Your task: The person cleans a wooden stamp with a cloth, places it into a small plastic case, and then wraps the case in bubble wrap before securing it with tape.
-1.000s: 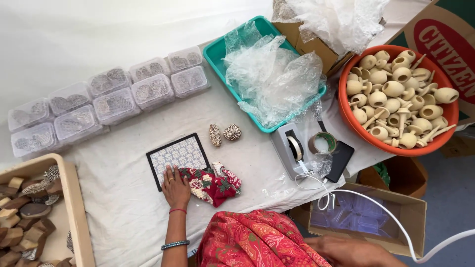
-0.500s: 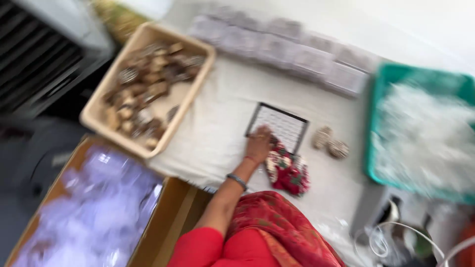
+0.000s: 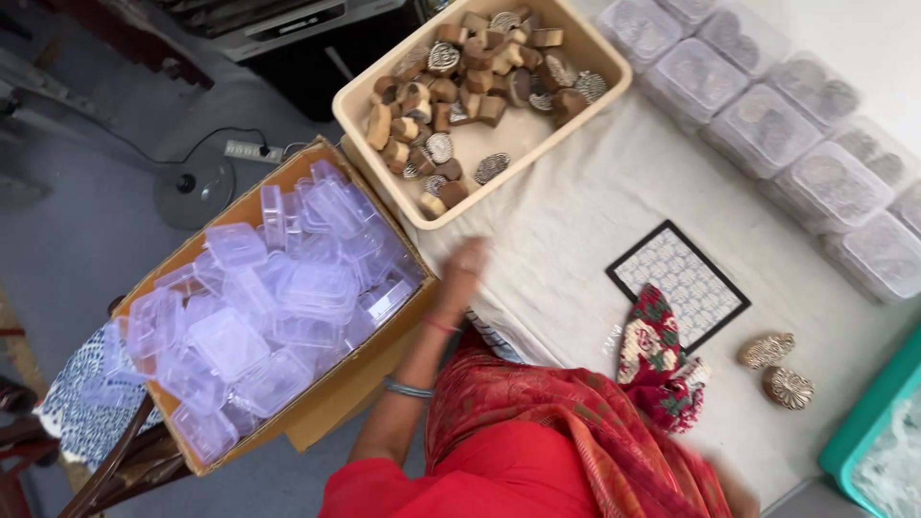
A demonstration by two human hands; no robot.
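Left hand (image 3: 462, 271) now hangs, blurred, above the white cloth (image 3: 576, 221) at the table edge, between the cardboard box (image 3: 317, 408) of clear plastic tubs (image 3: 278, 297) and the beige tray (image 3: 384, 144) of carved wooden blocks (image 3: 470, 67). 1 second ago it lay flat on the patterned tile (image 3: 683, 283); it has since lifted off and swung left toward the box. Fingers look loosely spread and hold nothing, though the blur leaves the exact spread uncertain.

The view has swung left with it. Right hand is out of frame, so its grip cannot be told.

Tile stays on the cloth, well apart from the hand, with the red floral pouch (image 3: 652, 355) overlapping its near corner. 2 loose carved blocks (image 3: 777, 369) sit just beyond the pouch. Row of lidded clear tubs (image 3: 767, 125) lines the far edge. Nearest things to the hand: box corner and tray wall.
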